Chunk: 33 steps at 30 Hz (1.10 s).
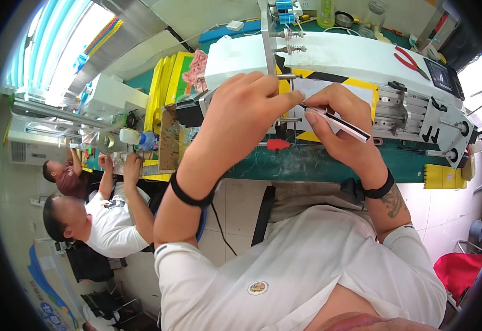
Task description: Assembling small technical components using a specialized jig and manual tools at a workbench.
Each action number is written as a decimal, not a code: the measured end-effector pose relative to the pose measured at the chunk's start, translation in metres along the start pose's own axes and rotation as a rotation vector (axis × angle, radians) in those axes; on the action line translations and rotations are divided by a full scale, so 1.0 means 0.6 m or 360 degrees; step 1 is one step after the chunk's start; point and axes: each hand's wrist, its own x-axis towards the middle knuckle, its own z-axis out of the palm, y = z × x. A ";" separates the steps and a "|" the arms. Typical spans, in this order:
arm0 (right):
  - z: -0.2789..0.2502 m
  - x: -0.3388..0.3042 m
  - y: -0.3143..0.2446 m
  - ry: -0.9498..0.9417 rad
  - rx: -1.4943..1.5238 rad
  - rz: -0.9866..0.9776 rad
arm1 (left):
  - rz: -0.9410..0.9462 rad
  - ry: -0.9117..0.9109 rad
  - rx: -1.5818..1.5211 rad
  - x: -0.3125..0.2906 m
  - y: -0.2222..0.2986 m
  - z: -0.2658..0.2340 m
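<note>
My right hand (346, 116) is closed around a slim white-and-black pen-shaped tool (351, 128). The tool slants up to the left, and its dark tip is close to my left fingertips. My left hand (246, 105) reaches over the near side of a bench machine, thumb and forefinger pinched together by that tip. What they hold, if anything, is too small to make out. Behind both hands a white sheet (311, 88) lies on the machine, bordered by yellow-and-black tape (360, 84). Just below the left hand is a small red part (278, 144).
The machine's metal rail (387, 107) runs right to an end plate (440, 132). Red-handled pliers (409, 59) lie on its white cover (356, 55). Yellow strips (166, 83) and pink cloth (195, 69) are at left. Two people sit along the green bench (329, 165).
</note>
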 end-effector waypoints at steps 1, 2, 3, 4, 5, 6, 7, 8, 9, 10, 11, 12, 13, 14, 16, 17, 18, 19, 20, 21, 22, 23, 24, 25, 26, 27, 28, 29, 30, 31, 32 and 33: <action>0.002 -0.001 -0.003 0.0007 0.0014 -0.0003 | 0.0064 -0.0151 -0.0049 0.010 -0.002 -0.001; 0.001 -0.001 -0.002 0.0012 0.0005 -0.0001 | 0.0073 -0.0147 -0.0054 0.022 -0.006 -0.003; 0.000 -0.001 -0.002 0.0004 0.0005 0.0009 | 0.0136 -0.0218 -0.0018 0.032 -0.009 -0.008; 0.000 -0.001 -0.001 -0.0006 0.0008 0.0019 | 0.0196 -0.0290 0.0018 0.040 -0.013 -0.009; 0.001 -0.001 0.000 -0.0002 0.0006 0.0019 | 0.0200 -0.0289 0.0017 0.045 -0.016 -0.010; 0.002 -0.001 0.001 0.0008 -0.0008 -0.0010 | 0.0217 -0.0323 -0.0030 0.050 -0.020 -0.010; 0.003 -0.001 0.002 0.0017 -0.0021 -0.0039 | 0.0233 -0.0356 -0.0077 0.053 -0.023 -0.010; 0.003 0.000 0.002 0.0016 -0.0021 -0.0038 | 0.0233 -0.0356 -0.0078 0.055 -0.025 -0.008; 0.003 0.000 0.003 0.0015 -0.0015 -0.0037 | 0.0227 -0.0371 -0.0090 0.056 -0.026 -0.006; 0.003 0.000 0.004 0.0011 -0.0008 -0.0036 | 0.0219 -0.0386 -0.0102 0.057 -0.026 -0.004; 0.002 0.000 0.005 0.0008 -0.0007 -0.0037 | 0.0216 -0.0385 -0.0103 0.059 -0.025 -0.004; 0.002 0.000 0.008 0.0008 0.0015 -0.0042 | 0.0188 -0.0420 -0.0113 0.061 -0.023 -0.005; 0.000 -0.002 0.008 0.0008 0.0038 -0.0047 | 0.0160 -0.0455 -0.0124 0.062 -0.021 -0.005; -0.001 -0.002 0.008 0.0005 0.0040 -0.0050 | 0.0156 -0.0454 -0.0123 0.060 -0.019 -0.006; -0.004 -0.005 0.006 0.0012 0.0107 0.0014 | 0.0082 -0.0371 -0.0225 0.053 -0.016 -0.002; -0.010 -0.010 0.004 0.0013 0.0104 0.0018 | 0.0084 -0.0372 -0.0229 0.046 -0.012 0.006; -0.020 -0.015 -0.001 0.0018 0.0121 0.0030 | 0.0020 -0.0101 -0.0278 0.032 -0.004 0.019; -0.028 -0.020 -0.007 0.0022 0.0138 0.0045 | -0.0045 0.0168 -0.0328 0.017 0.007 0.031; -0.032 -0.024 -0.014 0.0025 0.0142 0.0051 | -0.0045 0.0160 -0.0329 -0.003 0.022 0.040; -0.038 -0.032 -0.023 -0.0015 0.0141 0.0001 | -0.0195 0.0470 -0.0158 -0.026 0.045 0.051; -0.044 -0.039 -0.035 -0.0064 0.0155 -0.0055 | -0.0358 0.0775 0.0031 -0.053 0.073 0.057; -0.046 -0.046 -0.045 -0.0156 0.0140 0.0006 | -0.0531 0.0761 -0.0134 -0.087 0.100 0.072; -0.043 -0.057 -0.046 -0.0161 0.0146 0.0016 | -0.0704 0.0745 -0.0299 -0.112 0.129 0.083; -0.037 -0.070 -0.038 -0.0176 0.0174 0.0090 | -0.0708 0.0742 -0.0312 -0.122 0.155 0.091; -0.030 -0.081 -0.029 -0.0193 0.0209 0.0162 | -0.0885 0.0687 -0.0427 -0.128 0.181 0.099; -0.022 -0.086 -0.023 -0.0160 0.0205 0.0165 | -0.1064 0.0628 -0.0542 -0.132 0.198 0.107; -0.019 -0.089 -0.021 -0.0167 0.0206 0.0173 | -0.1072 0.0624 -0.0546 -0.135 0.206 0.116; -0.016 -0.090 -0.019 -0.0172 0.0227 0.0194 | -0.1063 0.0658 -0.0547 -0.140 0.208 0.126; -0.013 -0.089 -0.019 -0.0175 0.0247 0.0213 | -0.1052 0.0692 -0.0546 -0.140 0.212 0.131; -0.012 -0.087 -0.019 -0.0174 0.0248 0.0213 | -0.1144 0.0687 -0.0500 -0.133 0.215 0.135; -0.009 -0.088 -0.019 -0.0183 0.0245 0.0302 | -0.1146 0.0684 -0.0498 -0.133 0.217 0.140; -0.007 -0.088 -0.020 -0.0191 0.0242 0.0391 | -0.1220 0.0583 -0.0435 -0.135 0.219 0.147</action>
